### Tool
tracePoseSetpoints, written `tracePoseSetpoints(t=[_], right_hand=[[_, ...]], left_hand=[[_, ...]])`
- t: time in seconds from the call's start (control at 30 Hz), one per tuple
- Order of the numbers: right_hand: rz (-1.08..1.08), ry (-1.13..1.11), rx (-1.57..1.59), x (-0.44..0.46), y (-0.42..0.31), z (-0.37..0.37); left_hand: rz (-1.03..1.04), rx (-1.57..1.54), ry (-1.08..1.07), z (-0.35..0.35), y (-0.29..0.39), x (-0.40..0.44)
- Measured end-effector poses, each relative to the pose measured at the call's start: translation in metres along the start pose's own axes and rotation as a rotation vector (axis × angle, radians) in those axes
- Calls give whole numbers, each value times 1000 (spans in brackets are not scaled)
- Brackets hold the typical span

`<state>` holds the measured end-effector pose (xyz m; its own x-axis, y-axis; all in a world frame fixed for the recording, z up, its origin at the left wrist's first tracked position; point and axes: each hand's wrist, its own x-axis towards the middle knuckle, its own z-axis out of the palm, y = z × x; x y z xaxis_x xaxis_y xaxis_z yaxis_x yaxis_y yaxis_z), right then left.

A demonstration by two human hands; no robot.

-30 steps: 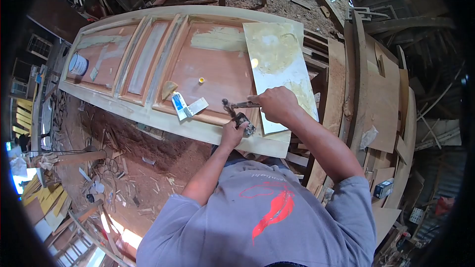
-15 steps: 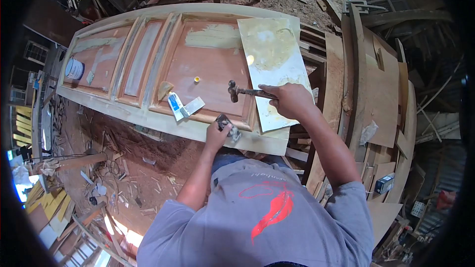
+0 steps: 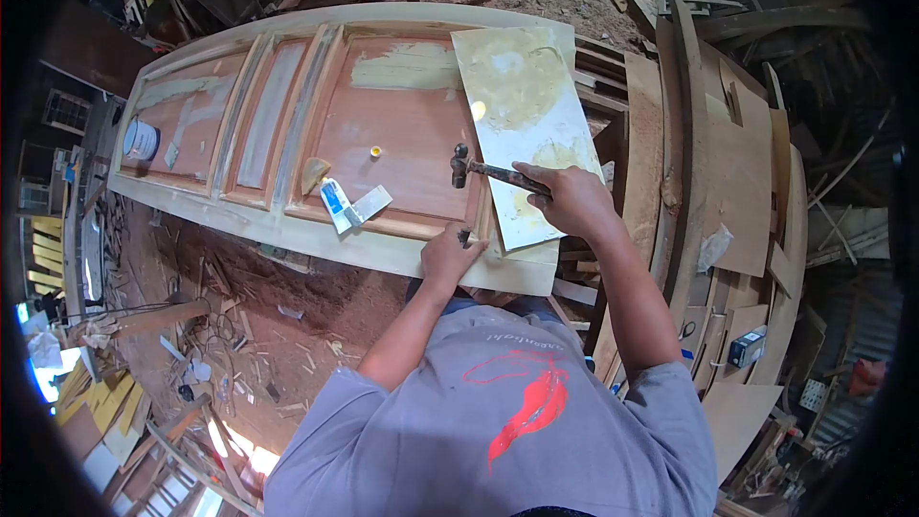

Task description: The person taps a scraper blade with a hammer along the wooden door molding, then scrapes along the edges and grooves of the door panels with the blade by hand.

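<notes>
My right hand is closed round the handle of a hammer, whose dark metal head hangs above the right part of a panelled wooden door. On the door's near frame, by the panel's lower right corner, my left hand is closed. A small dark piece shows between its thumb and fingers; earlier it looked flat, dark and smeared with grey, but its kind is unclear. Left of this hand lie a blue-and-white tube, a pale flat piece and a brown wedge-shaped piece.
A putty-smeared white board covers the door's right end. A small yellow cap sits on the middle panel, and a white tub at the far left. Planks are stacked to the right; wood scraps litter the ground.
My left hand has moved right and forward onto the door's frame with the dark piece, which is now mostly hidden. The hammer has shifted slightly right, its head a little higher in view.
</notes>
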<state>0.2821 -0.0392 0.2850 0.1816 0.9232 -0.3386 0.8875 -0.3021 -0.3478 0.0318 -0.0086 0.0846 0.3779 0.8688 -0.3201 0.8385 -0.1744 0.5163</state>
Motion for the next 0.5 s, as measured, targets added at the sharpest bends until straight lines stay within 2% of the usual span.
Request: tracePoseSetpoints(t=[0.27,0.47,0.5], right_hand=[[30,3,19,-6,9,7],[49,9,0,-8,12,1],[51,7,-9,-9,13,1]], left_hand=[[86,14,-9,3,0,-4],[-7,-52,14,10,-13,-4],[-43,-149,36,10,-19,-3]])
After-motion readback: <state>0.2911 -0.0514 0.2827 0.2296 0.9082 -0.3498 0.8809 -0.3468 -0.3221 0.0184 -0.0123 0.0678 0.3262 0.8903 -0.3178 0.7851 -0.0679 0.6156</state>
